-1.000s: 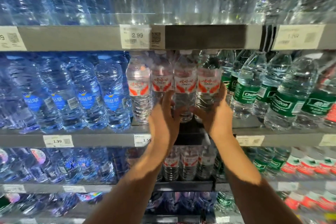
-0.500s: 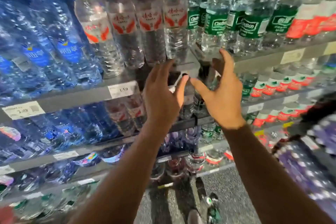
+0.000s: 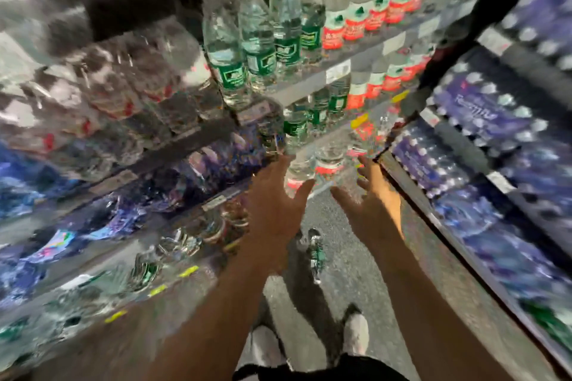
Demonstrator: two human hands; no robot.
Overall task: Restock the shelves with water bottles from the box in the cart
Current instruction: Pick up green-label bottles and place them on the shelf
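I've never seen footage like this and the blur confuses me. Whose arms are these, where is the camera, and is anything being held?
The camera sits on a person's head, looking forward and down, so the arms are their own. The left hand and right hand reach out with spread fingers and hold nothing. Ahead are store shelves carrying green-label water bottles and red-label bottles. On the right are wrapped packs of bottles. Below are the person's shoes on the floor.

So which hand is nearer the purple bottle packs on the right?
Right. The right hand hangs open just left of the purple bottle packs; the left hand is farther left, toward the green-label bottles.
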